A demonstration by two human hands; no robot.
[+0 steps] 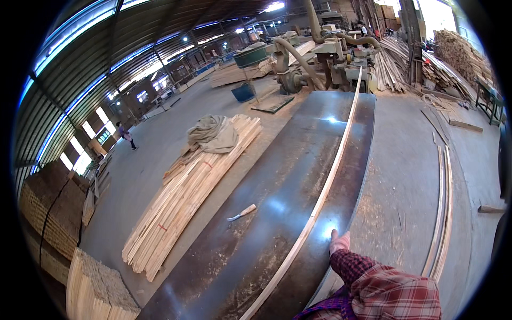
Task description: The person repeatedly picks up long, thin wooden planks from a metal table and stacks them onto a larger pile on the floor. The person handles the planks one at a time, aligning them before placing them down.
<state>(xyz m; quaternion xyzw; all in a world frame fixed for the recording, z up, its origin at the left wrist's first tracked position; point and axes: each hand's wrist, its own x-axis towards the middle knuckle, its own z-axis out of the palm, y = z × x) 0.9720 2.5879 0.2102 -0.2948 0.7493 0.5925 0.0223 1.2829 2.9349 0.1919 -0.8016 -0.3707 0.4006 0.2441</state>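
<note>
My right hand (340, 243), in a pale pinkish glove below a plaid sleeve, rests at the right edge of a long dark metal table (250, 224). Its thumb points forward, apart from the other fingers, which are partly hidden; I see nothing held in it. Just left of the hand, a long thin wooden strip (329, 184) runs along the table up to a machine (336, 56) at the far end. A joint or break shows in the strip near the hand. A hooked knife with a wooden handle (247, 210) lies left of the strip. My left hand is out of view.
Left of the table lies a stack of wooden strips (186, 197) with a grey-green cloth (212, 134) on it. More stacked wood (96, 290) stands at the lower left. Long strips (444, 213) lie on the floor at right. A person (127, 136) is far off left.
</note>
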